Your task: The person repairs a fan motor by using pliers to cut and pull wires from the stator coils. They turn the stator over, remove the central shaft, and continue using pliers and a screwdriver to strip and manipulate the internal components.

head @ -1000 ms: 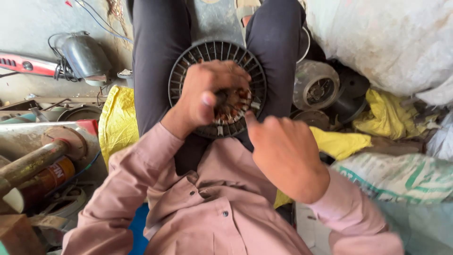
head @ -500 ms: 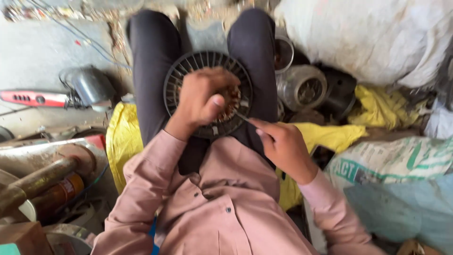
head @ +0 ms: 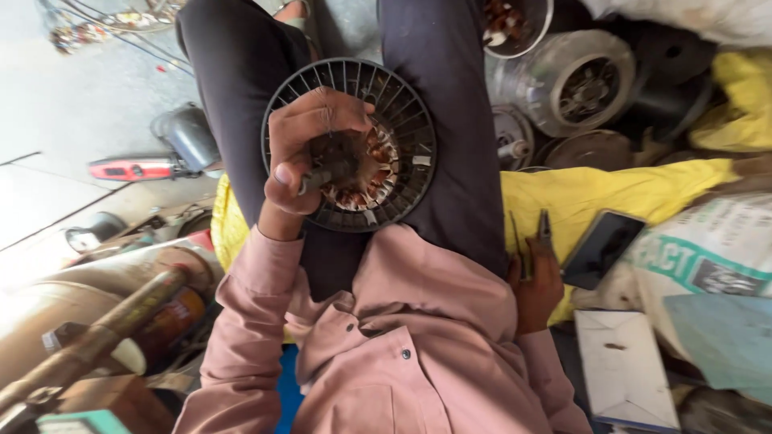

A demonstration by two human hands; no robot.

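motor part: round black plastic finned housing (head: pixel 406 128) with copper-wound stator core (head: pixel 366 173) in its middle; sits centre-top of frame, resting on the person's lap between the dark-trousered thighs
housing look: thin radial ribs all round the rim, ring intact where visible, left part hidden by the hand
core look: reddish-brown copper coils, dusty, pale lamination edges at the lower right; a dark stub pokes out under the thumb
left hand (head: pixel 310 149): centre of frame, lying over the housing's left half, fingers curled tight onto the core, thumb pressed on the stub
right hand (head: pixel 535 285): lower right of centre, beside the thigh, well apart from the housing; fingers closed round slim metal pliers (head: pixel 535 241), tips pointing up-frame
under right hand: yellow cloth (head: pixel 595 197) spread on the floor
near pliers: dark flat phone (head: pixel 601 247), just right of them, on the cloth's edge
upper right: grey metal motor casings (head: pixel 575 80), stacked together
left edge: red-handled tool (head: pixel 133 169) on the concrete floor
lower right: white cardboard box (head: pixel 623 366)
clothing: pink buttoned shirt (head: pixel 402 345), bottom centre
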